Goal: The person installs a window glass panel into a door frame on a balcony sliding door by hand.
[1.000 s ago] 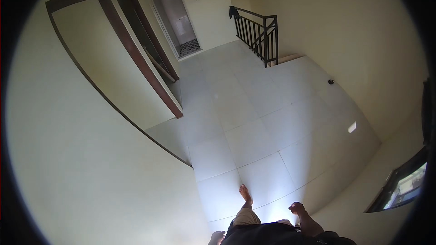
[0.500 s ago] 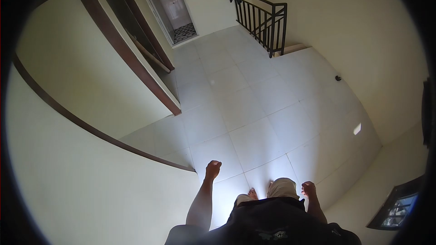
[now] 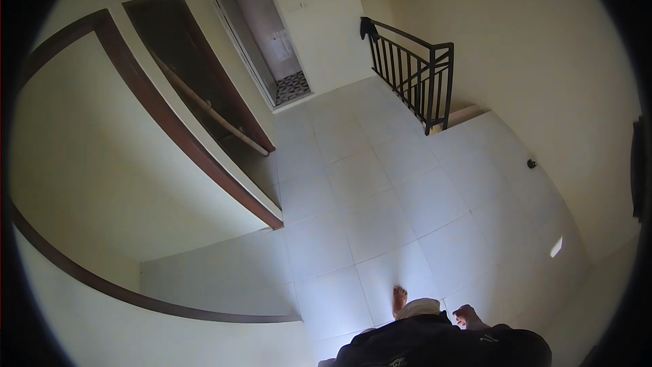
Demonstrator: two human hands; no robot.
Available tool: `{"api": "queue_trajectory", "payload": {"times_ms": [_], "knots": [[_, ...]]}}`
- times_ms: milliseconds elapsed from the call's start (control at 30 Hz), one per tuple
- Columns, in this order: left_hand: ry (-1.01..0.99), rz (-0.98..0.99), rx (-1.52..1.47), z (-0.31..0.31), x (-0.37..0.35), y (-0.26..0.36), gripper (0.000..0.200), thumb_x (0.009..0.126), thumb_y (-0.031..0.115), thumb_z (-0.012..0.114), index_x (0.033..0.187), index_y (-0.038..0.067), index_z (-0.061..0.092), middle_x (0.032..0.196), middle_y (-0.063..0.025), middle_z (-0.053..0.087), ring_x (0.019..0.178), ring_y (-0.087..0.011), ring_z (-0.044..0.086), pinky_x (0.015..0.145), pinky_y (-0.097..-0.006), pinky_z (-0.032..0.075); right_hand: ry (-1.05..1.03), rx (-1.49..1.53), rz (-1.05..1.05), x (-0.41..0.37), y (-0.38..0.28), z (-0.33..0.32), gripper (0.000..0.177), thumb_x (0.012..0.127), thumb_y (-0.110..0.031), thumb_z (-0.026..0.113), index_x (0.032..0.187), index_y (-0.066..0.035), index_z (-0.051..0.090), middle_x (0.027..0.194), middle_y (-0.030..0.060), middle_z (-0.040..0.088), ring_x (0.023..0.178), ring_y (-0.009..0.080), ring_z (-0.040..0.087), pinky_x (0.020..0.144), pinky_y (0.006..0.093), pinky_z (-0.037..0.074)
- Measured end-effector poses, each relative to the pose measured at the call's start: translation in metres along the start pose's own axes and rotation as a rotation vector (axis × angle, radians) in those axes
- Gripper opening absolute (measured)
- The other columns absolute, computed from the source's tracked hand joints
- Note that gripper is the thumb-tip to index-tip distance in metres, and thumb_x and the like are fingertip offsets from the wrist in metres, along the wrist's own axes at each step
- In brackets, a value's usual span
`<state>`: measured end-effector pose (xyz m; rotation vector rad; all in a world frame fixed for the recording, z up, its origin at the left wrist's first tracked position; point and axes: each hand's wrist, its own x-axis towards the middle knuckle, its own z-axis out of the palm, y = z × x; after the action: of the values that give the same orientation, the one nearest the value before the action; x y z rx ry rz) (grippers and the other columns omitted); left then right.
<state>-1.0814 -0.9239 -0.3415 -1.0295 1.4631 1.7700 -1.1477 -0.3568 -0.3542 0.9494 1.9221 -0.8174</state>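
My right hand point(image 3: 466, 316) shows at the bottom, just right of my dark shirt point(image 3: 435, 343). Its fingers are curled, and whether anything is in them is too small to tell. My left hand is out of sight. One bare foot point(image 3: 399, 301) stands on the pale tiled floor point(image 3: 353, 231), below the hem of my light trousers point(image 3: 419, 308).
A black railing point(image 3: 411, 75) with a dark cloth point(image 3: 369, 28) borders steps point(image 3: 465, 114). A small dark object point(image 3: 532, 164) lies near the right wall. Brown-framed doorways stand left, one with a pole point(image 3: 210, 110) leaning across it. Farther back, a doorway shows patterned flooring point(image 3: 293, 87).
The view has tilted up and moved forward, so the railing and doorways sit lower. My left hand has left the view. My right hand is lower, and one foot is farther forward.
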Motion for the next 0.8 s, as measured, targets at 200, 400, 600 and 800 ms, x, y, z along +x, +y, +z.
{"api": "queue_trajectory", "payload": {"times_ms": [200, 400, 600, 800], "knots": [[0.119, 0.070, 0.297, 0.029, 0.027, 0.087, 0.028, 0.085, 0.021, 0.054, 0.106, 0.002, 0.057, 0.085, -0.0074, 0.064, 0.073, -0.0196, 0.062, 0.058, -0.0341, 0.049, 0.230, -0.460, -0.639, 0.041, -0.279, -0.091, 0.037, 0.079, -0.036, 0.058, 0.100, -0.007, 0.066, 0.104, 0.0127, 0.066, 0.100, 0.0300, 0.061, 0.088, 0.0395, 0.049], [0.210, 0.079, 0.601, 0.037, 0.055, 0.101, 0.032, 0.090, 0.026, 0.049, 0.107, 0.001, 0.059, 0.082, -0.0077, 0.065, 0.071, -0.0210, 0.063, 0.062, -0.0333, 0.051, 0.280, -0.118, -0.993, -0.022, -0.442, -0.120, 0.034, 0.081, -0.032, 0.058, 0.102, -0.006, 0.062, 0.097, 0.0147, 0.067, 0.094, 0.0321, 0.063, 0.084, 0.0405, 0.050], [0.521, 0.436, 0.386, 0.036, 0.106, 0.229, 0.038, 0.080, 0.036, 0.063, 0.094, 0.001, 0.066, 0.085, -0.0128, 0.068, 0.078, -0.0219, 0.066, 0.075, -0.0342, 0.051, 0.129, -0.374, -0.997, -0.020, -0.445, -0.080, 0.036, 0.083, -0.036, 0.058, 0.103, -0.006, 0.062, 0.097, 0.0143, 0.067, 0.094, 0.0319, 0.063, 0.086, 0.0400, 0.048], [0.245, 0.256, 0.715, 0.055, 0.179, 0.285, 0.041, 0.080, 0.042, 0.063, 0.097, 0.005, 0.066, 0.095, -0.0138, 0.068, 0.096, -0.0276, 0.063, 0.085, -0.0362, 0.048, 0.137, -0.403, -0.756, 0.015, -0.384, -0.076, 0.045, 0.080, -0.041, 0.059, 0.109, -0.008, 0.062, 0.109, 0.0148, 0.064, 0.105, 0.0320, 0.059, 0.091, 0.0414, 0.047]]}}
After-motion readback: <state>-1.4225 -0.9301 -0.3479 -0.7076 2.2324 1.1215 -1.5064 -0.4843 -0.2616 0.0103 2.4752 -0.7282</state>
